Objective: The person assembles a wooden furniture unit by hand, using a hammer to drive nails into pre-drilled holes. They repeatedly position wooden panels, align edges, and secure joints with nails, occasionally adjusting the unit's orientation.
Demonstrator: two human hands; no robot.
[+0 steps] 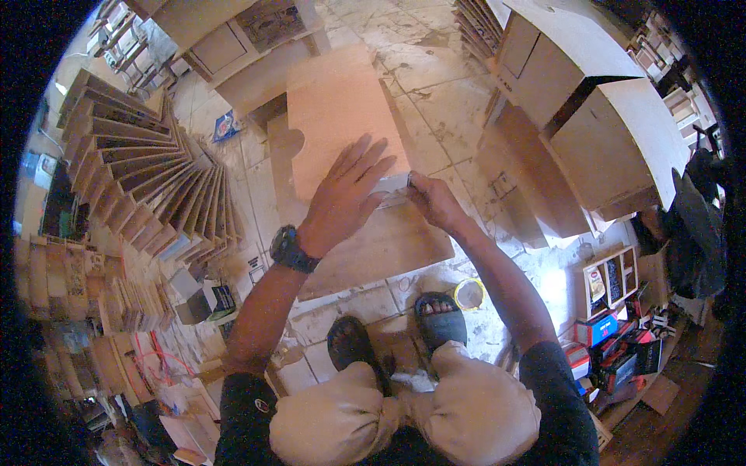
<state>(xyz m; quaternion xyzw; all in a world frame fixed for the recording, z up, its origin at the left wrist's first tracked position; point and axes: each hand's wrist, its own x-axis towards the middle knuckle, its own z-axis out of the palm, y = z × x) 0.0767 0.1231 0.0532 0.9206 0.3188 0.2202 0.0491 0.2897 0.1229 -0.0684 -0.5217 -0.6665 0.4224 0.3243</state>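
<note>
At the near end of a pinkish-orange board (pixel 342 105), the person's left hand (pixel 347 186) lies palm down with its fingers stretched out; how hard it presses, I can't tell. The right hand (pixel 437 203) is curled at the near right corner, beside a pale strip (pixel 391 183) along the near edge; whether it pinches strip or board, I can't make out. The board's long axis runs away from the person, so most of it lies beyond both hands. The left is over its face, the right nearer that corner. A rounded notch bites its left side, and a wider brown board (pixel 381 245) shows beneath. Farther out, a fan of stacked wooden pieces (pixel 148 167) stands to the left, pale cabinets (pixel 614 140) to the right, and a roll of tape (pixel 469 294) by the sandal (pixel 441 322).
</note>
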